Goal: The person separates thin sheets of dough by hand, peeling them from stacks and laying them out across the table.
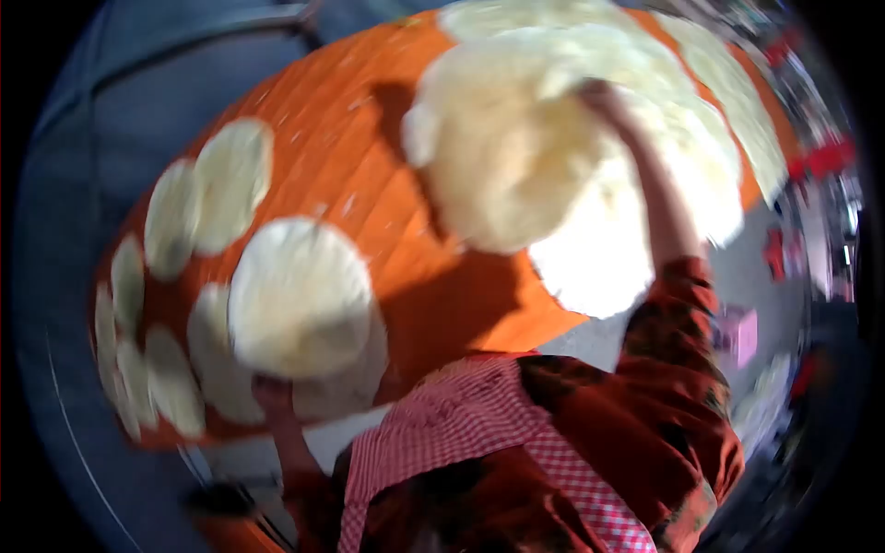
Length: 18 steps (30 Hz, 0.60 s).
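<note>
One bread (300, 300) lies towards the near left corner of the surface (318, 120), the left hand (272, 392) at its near edge, perhaps to guide it; the right hand (599, 92) is over the right-end pile (590, 267), seemingly controlling a raised bread (507, 184). Blur hides both grips.

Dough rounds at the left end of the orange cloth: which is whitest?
The large round just above the left hand in the picture: its rim shows bright white; the other rounds there look duller.
</note>
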### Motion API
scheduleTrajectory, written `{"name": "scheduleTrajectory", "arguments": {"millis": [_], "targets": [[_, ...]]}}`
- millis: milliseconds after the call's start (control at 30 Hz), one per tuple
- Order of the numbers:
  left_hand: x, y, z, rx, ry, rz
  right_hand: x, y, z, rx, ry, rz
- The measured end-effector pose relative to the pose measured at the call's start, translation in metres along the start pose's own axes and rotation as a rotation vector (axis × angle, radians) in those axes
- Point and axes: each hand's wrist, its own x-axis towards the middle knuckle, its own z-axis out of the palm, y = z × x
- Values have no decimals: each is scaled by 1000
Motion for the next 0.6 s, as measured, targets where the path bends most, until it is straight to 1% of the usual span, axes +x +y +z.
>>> {"name": "scheduleTrajectory", "arguments": {"millis": [33,67,100,133,167,200,233,267,300,333,400,433,467,500,533,567,600], "targets": [[2,-2,6,-15,187,54,7,27,-21,-194,1,-30],[4,-1,17,-2,178,63,15,55,-42,-388,7,-60],[8,-3,28,8,157,64,-2,58,-46,-536,288,11],[2,-4,55,52,211,78,-23,14,-44,-883,328,25],[2,-3,58,79,190,74,-38,-28,-25,-860,370,2],[0,-3,64,12,74,45,-32,-14,-1,-584,363,-139],[3,-5,63,-12,22,56,-57,-56,42,-217,284,-170],[9,-5,60,-34,-32,57,-79,-98,85,-38,29,-87],[13,-5,57,-56,-88,60,-120,-167,133,173,-157,-139],[16,-3,51,-52,-93,53,-146,-196,183,355,-403,-136],[21,-1,43,-48,-111,43,-193,-294,266,343,-756,-251],[22,-1,41,-42,-97,15,-213,-321,314,469,-875,-178],[22,0,41,-33,-85,-13,-230,-347,358,587,-899,-229],[22,1,40,-22,-71,-43,-242,-374,390,631,-912,-244],[27,-1,30,-18,-91,-37,-248,-397,417,639,-940,-183],[36,-7,7,-24,-51,-84,-250,-416,438,651,-967,-120],[39,-7,2,24,-7,-86,-249,-432,451,628,-959,-77]]}}
